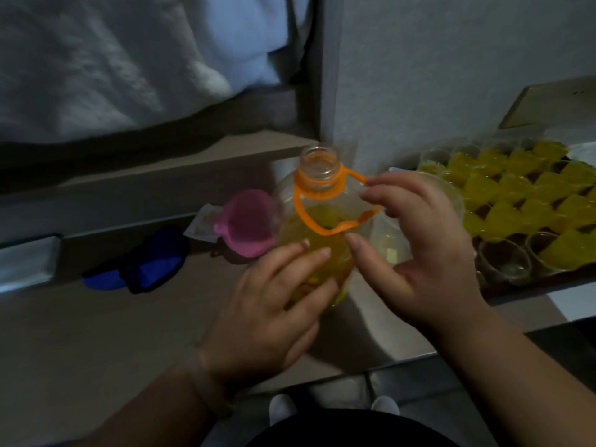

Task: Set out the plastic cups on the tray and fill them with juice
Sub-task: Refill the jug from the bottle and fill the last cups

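A clear juice bottle [317, 221] with an orange carry handle [322, 229] stands uncapped on the table, about half full of yellow juice. My left hand [274, 304] rests against the bottle's lower front with fairly straight fingers. My right hand [419, 250] hovers at the bottle's right side, thumb and fingers spread in a loose curve beside the handle, holding nothing I can see. On the right, the tray [548, 282] holds several small plastic cups filled with juice [516, 195]. Two empty clear cups [504, 261] stand at its near edge.
A pink funnel [250, 225] lies just left of the bottle, with a blue cloth [145, 264] further left. A clear plastic object [451, 195] sits behind my right hand. White bedding [113, 59] fills the upper left. A white wall corner [332, 91] stands behind the bottle.
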A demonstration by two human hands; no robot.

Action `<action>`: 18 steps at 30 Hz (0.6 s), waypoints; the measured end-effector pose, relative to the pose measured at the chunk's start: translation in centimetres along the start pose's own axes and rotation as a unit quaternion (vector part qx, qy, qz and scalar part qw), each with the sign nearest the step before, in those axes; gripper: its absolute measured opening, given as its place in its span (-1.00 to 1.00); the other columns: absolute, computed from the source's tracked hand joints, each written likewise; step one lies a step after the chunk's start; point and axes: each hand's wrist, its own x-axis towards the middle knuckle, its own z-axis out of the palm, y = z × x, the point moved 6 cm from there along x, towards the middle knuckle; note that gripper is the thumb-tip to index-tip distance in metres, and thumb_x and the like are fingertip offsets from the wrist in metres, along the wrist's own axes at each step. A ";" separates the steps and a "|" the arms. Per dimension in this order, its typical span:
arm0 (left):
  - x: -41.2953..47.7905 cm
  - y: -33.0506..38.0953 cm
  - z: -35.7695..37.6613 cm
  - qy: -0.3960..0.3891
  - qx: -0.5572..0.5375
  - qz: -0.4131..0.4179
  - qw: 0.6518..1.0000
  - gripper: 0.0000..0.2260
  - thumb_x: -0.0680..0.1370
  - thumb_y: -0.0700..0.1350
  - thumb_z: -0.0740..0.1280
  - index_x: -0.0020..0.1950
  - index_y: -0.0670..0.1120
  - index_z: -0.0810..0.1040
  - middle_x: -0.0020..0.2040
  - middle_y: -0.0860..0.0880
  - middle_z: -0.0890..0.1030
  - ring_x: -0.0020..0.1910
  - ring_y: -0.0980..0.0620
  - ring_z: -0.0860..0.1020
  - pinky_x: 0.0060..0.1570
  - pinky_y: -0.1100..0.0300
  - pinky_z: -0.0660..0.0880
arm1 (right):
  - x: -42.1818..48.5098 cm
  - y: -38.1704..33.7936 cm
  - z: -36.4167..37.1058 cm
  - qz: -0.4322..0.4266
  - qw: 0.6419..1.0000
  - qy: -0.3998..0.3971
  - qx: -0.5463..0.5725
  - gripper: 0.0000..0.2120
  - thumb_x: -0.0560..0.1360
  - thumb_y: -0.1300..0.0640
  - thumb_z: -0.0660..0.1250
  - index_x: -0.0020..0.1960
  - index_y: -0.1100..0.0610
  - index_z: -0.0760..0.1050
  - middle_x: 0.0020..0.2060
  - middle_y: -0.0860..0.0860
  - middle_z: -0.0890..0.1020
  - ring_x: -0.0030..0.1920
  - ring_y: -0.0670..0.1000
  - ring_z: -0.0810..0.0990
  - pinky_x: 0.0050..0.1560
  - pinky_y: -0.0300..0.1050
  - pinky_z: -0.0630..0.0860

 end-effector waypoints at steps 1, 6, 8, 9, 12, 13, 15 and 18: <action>-0.5 -0.7 0.0 0.010 0.008 -0.012 1.000 -0.57 0.44 -0.16 0.41 0.28 -0.11 0.42 0.37 -0.19 0.32 0.34 -0.21 0.36 0.31 -0.07 0.34 | -0.3 -0.2 0.5 -0.008 1.000 0.005 -0.010 -0.69 0.48 0.07 0.37 0.12 0.25 0.54 0.09 0.19 0.55 0.09 0.11 0.52 0.06 0.07 0.49; -1.8 -2.8 1.3 0.071 -0.021 -0.070 0.995 -0.45 0.43 -0.16 0.44 0.38 -0.01 0.34 0.39 -0.19 0.24 0.42 -0.21 0.24 0.39 -0.10 0.26 | -1.4 -0.2 2.3 0.001 0.999 0.032 -0.031 -0.77 0.50 0.06 0.36 0.06 0.17 0.48 0.11 0.21 0.54 0.10 0.15 0.52 0.08 0.11 0.47; -2.2 -3.7 2.3 0.085 -0.045 -0.098 0.990 -0.36 0.42 -0.14 0.45 0.42 0.06 0.23 0.44 -0.19 0.16 0.46 -0.24 0.18 0.39 -0.14 0.23 | -1.7 -0.1 2.6 0.006 0.999 0.028 -0.040 -0.77 0.50 0.05 0.35 0.07 0.16 0.45 0.14 0.22 0.53 0.15 0.16 0.51 0.14 0.10 0.46; -2.3 -3.9 2.9 0.084 -0.054 -0.100 0.990 -0.32 0.41 -0.13 0.45 0.43 0.09 0.19 0.49 -0.18 0.10 0.47 -0.27 0.15 0.39 -0.17 0.22 | -1.8 0.0 2.7 0.008 0.999 0.027 -0.043 -0.77 0.50 0.06 0.35 0.08 0.16 0.44 0.16 0.22 0.52 0.18 0.16 0.50 0.16 0.10 0.46; -2.2 -4.3 4.6 0.068 -0.077 -0.085 0.991 -0.21 0.42 -0.08 0.43 0.51 0.22 0.07 0.56 -0.06 -0.18 0.50 -0.29 0.05 0.29 -0.30 0.30 | -2.1 -0.3 2.8 0.013 0.998 0.033 -0.050 -0.77 0.51 0.10 0.33 0.10 0.17 0.42 0.20 0.17 0.49 0.23 0.16 0.49 0.20 0.09 0.46; -2.2 -4.2 5.0 0.069 -0.086 -0.083 0.990 -0.18 0.42 -0.06 0.44 0.53 0.23 0.02 0.56 -0.05 -0.24 0.50 -0.30 0.03 0.25 -0.32 0.34 | -2.1 -0.4 2.8 0.013 0.998 0.036 -0.054 -0.79 0.51 0.11 0.32 0.10 0.17 0.42 0.20 0.15 0.49 0.22 0.15 0.49 0.19 0.08 0.46; -2.0 -4.0 5.6 0.079 -0.099 -0.084 0.988 -0.15 0.43 -0.01 0.46 0.54 0.23 -0.03 0.55 -0.06 -0.29 0.46 -0.38 0.08 0.22 -0.33 0.37 | -2.1 -0.5 2.7 0.009 0.997 0.039 -0.065 -0.82 0.52 0.13 0.30 0.09 0.16 0.42 0.18 0.15 0.50 0.20 0.15 0.51 0.17 0.06 0.47; -2.0 -4.3 6.8 0.097 -0.121 -0.103 0.982 -0.08 0.41 0.05 0.50 0.53 0.25 -0.09 0.53 -0.10 -0.34 0.43 -0.47 0.09 0.34 -0.20 0.33 | -1.9 -0.4 2.6 0.007 0.996 0.042 -0.074 -0.86 0.53 0.16 0.29 0.07 0.16 0.43 0.17 0.10 0.50 0.18 0.12 0.52 0.18 0.00 0.47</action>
